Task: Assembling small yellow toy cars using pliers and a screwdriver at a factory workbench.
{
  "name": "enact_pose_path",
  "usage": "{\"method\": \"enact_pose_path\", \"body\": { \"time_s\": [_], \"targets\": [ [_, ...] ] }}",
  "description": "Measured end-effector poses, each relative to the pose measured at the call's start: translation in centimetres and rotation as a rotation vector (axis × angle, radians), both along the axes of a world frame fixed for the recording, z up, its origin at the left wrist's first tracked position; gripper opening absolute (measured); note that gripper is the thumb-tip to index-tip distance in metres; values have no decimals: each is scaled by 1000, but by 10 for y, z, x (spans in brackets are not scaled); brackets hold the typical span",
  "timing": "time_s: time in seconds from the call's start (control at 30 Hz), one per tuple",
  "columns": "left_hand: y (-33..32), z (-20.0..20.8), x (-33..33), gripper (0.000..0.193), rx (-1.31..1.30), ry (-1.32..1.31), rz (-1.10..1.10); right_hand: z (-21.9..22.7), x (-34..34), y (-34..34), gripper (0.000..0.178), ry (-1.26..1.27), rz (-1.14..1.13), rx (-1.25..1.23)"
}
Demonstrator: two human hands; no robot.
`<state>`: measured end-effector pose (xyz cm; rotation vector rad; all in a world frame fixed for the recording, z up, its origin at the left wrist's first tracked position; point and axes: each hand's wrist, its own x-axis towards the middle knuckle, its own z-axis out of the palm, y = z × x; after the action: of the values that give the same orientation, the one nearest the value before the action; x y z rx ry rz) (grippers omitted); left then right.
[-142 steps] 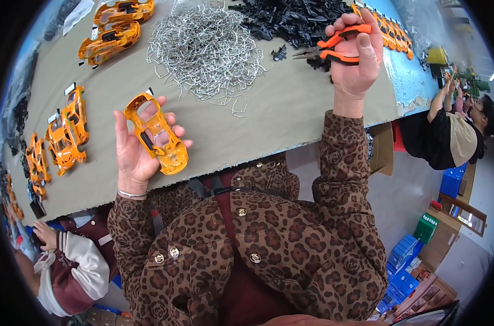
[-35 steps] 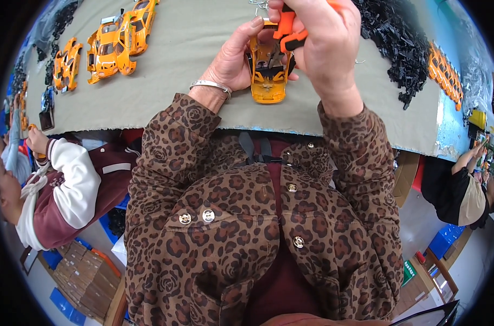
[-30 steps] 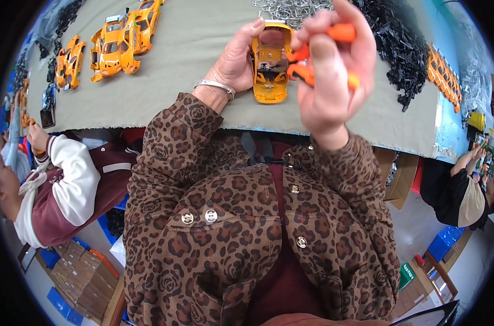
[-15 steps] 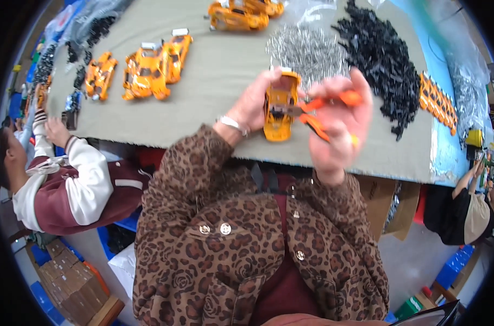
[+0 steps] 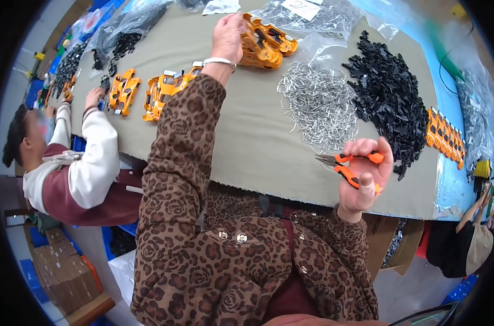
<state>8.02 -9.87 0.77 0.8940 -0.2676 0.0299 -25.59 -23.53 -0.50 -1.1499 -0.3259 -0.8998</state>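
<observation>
My left hand [image 5: 228,41] reaches to the far side of the table, its fingers closed at the edge of a group of orange toy car bodies [image 5: 264,46]. It seems to grip one of them, though the fingertips are partly hidden. Nearer to me, my right hand [image 5: 365,171] holds needle-nose pliers [image 5: 343,159] with orange and black handles. Their jaws stand slightly apart and point left, with nothing visible between them. Just beyond the pliers lies a pile of bent silver wire pieces [image 5: 318,106].
Black plastic parts [image 5: 388,89] are heaped right of the wires. A row of orange pieces [image 5: 445,138] lies at the right edge. More car bodies [image 5: 159,95] sit at left, near a co-worker [image 5: 78,179]. A clear plastic bag [image 5: 334,27] lies at the back.
My left hand has moved from in front of me, where it held an orange car body, to the far group. My right hand with the pliers has shifted right and nearer, away from that body.
</observation>
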Motion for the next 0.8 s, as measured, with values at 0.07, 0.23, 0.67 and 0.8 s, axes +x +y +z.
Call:
{"method": "enact_pose_path", "body": {
  "time_s": [0.07,0.23,0.67,0.8],
  "targets": [
    [12,0,9,29,75,-8,50,-6,-5,-7,65,15,-46,-39],
    [83,9,4,30,909,-557,603,4,-23,-42,64,-16,-85,-105],
    [169,-97,-90,47,1894,-724,691,8,-73,-112,50,-178,-548,-128],
    [188,-113,-70,49,1715,-773,599,6,-77,-135,46,-149,-732,-162]
  ]
}}
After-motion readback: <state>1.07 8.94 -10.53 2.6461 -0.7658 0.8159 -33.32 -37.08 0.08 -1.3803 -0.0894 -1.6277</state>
